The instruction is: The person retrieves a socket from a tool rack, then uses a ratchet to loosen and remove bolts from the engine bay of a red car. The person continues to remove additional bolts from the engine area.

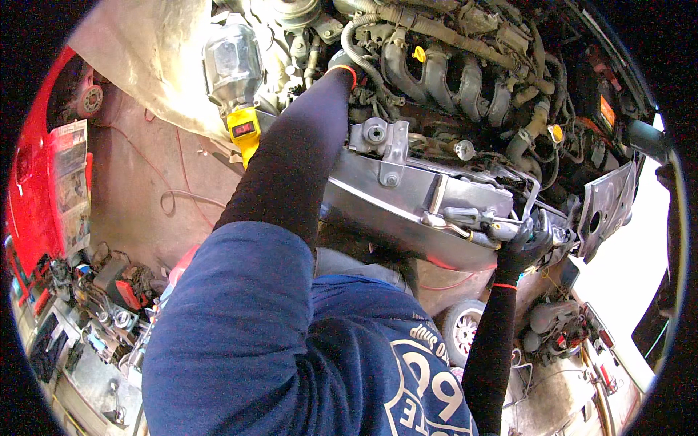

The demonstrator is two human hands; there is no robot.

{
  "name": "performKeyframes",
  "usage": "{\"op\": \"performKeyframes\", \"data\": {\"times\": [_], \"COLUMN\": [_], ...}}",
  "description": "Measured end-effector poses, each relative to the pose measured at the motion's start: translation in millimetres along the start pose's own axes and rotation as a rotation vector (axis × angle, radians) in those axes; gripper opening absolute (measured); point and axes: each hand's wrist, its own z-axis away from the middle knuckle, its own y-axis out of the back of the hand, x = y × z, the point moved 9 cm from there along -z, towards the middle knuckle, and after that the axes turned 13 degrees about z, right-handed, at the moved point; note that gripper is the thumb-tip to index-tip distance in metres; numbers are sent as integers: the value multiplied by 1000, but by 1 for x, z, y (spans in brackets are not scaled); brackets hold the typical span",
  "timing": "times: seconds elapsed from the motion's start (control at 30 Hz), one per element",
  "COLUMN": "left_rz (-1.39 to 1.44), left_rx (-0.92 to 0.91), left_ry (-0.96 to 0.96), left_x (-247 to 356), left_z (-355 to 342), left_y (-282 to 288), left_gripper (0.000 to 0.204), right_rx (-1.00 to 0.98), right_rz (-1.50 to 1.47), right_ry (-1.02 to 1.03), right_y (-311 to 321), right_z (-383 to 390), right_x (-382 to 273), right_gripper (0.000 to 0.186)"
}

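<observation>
I lean over an open engine bay. My left arm in a dark sleeve reaches deep among the black hoses. Only the wrist of my left hand [340, 61], in a dark glove with an orange cuff, shows, so its fingers are hidden. My right hand [525, 245], also gloved, is closed around the right end of a silver radiator [407, 207], beside its metal pipe fitting [472, 218]. The radiator lies tilted across the front of the engine [451, 73].
A work light [234, 69] with a yellow handle hangs at the left of the bay, over a beige cloth [145, 51]. A red tool cart [36, 196] and a tray of tools [94, 305] stand lower left. A small wheel [462, 328] and car parts lie lower right.
</observation>
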Motion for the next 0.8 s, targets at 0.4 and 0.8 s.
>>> {"op": "performKeyframes", "data": {"times": [0.4, 0.8], "left_rz": [-134, -261], "left_rx": [-37, -61], "left_ry": [-5, 21], "left_x": [28, 41], "left_z": [32, 38], "left_y": [-1, -11], "left_gripper": [29, 29], "right_rx": [19, 21], "right_rz": [-18, -5], "right_ry": [-3, 7], "right_y": [3, 2], "right_z": [-3, 0], "right_x": [-2, 0], "right_gripper": [33, 36]}}
